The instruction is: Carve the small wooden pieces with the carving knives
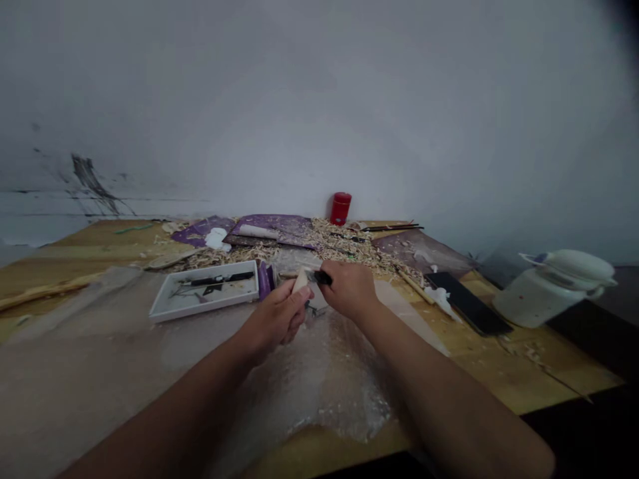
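Two bare hands, the left hand (274, 320) curled closed around a pale wooden block (300, 281) and the right hand (349, 289) gripping a black-handled knife (322, 278) against it, hover above crumpled clear bubble wrap (329, 379).

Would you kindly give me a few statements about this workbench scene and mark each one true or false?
The left hand grips a pale wooden block. True.

The right hand holds a paintbrush. False: it holds a small black-handled knife.

A shallow white rectangular tray lies to the left of the hands. True.

A red cylindrical canister lies on its side. False: it stands upright.
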`<act>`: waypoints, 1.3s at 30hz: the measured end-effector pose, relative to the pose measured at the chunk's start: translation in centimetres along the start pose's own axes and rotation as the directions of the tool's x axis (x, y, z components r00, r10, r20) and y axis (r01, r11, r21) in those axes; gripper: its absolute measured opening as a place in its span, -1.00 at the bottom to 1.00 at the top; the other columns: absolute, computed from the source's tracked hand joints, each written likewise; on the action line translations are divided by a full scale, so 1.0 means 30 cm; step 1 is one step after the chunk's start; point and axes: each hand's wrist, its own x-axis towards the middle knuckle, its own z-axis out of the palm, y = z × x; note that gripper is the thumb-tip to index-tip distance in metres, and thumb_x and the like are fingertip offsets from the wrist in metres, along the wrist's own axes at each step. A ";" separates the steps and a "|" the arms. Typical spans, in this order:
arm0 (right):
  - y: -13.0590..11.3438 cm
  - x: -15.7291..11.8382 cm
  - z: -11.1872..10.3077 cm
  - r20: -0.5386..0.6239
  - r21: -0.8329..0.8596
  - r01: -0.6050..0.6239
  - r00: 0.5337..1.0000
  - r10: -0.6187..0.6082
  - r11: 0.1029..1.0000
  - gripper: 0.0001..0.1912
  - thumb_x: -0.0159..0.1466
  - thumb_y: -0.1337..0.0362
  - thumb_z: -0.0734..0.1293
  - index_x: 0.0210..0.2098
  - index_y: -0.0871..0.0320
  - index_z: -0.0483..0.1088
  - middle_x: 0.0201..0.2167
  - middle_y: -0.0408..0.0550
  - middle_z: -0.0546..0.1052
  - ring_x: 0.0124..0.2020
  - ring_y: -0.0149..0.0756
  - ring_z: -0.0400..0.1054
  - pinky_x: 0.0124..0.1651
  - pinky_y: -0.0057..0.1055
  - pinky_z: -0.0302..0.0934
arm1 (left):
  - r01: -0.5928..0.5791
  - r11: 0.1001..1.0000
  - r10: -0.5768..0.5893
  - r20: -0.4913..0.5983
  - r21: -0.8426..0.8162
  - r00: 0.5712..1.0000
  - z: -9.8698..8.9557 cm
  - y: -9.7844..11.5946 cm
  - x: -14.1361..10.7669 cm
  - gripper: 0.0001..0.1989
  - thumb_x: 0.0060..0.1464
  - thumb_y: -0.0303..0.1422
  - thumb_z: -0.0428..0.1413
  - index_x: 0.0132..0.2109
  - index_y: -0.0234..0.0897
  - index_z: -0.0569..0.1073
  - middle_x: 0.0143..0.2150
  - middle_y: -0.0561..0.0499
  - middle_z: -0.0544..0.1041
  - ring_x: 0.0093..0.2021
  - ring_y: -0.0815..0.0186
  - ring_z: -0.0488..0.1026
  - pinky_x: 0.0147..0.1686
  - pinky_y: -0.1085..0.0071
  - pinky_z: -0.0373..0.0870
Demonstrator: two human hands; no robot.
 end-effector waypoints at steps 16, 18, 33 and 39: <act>0.078 0.040 0.003 0.115 -0.129 -0.276 0.950 0.291 0.952 -0.70 0.22 0.12 0.08 -0.30 0.04 0.39 -0.40 -0.04 0.52 -0.36 -0.17 0.40 -0.42 -0.41 0.07 | -0.031 0.992 0.015 0.124 0.125 0.992 0.044 0.034 -0.056 -0.72 0.08 -0.11 -0.11 -0.34 -0.26 0.16 -0.64 0.23 0.08 -0.71 0.59 -0.06 -0.75 0.63 -0.06; 0.096 0.045 0.002 0.066 -0.121 -0.300 0.949 0.309 0.946 -0.66 0.23 0.09 0.05 -0.29 0.05 0.39 -0.37 -0.03 0.52 -0.33 -0.18 0.39 -0.40 -0.41 0.07 | -0.015 0.996 0.010 0.064 0.090 0.998 0.041 0.036 -0.055 -0.72 0.09 -0.11 -0.14 -0.35 -0.24 0.14 -0.66 0.24 0.05 -0.73 0.58 -0.07 -0.77 0.62 -0.08; -0.028 -0.007 -0.033 0.059 -0.017 -0.020 0.998 0.021 1.000 -0.77 0.18 0.15 0.13 -0.37 0.08 0.36 -0.43 -0.11 0.51 -0.40 -0.26 0.39 -0.46 -0.46 0.01 | -0.056 0.985 0.070 -0.078 0.164 0.995 0.010 0.016 -0.013 -0.74 0.10 -0.13 -0.17 -0.38 -0.23 0.13 -0.68 0.24 0.07 -0.74 0.55 -0.03 -0.74 0.58 -0.08; -0.027 0.004 -0.043 0.106 -0.027 -0.099 0.989 0.102 0.995 -0.74 0.21 0.16 0.10 -0.31 0.05 0.38 -0.39 -0.08 0.53 -0.36 -0.25 0.40 -0.41 -0.44 0.09 | -0.122 0.915 0.186 -0.133 0.384 0.974 -0.002 0.000 0.000 -0.68 0.10 -0.11 -0.18 -0.45 -0.25 0.13 -0.65 0.19 0.13 -0.67 0.51 0.05 -0.65 0.53 -0.01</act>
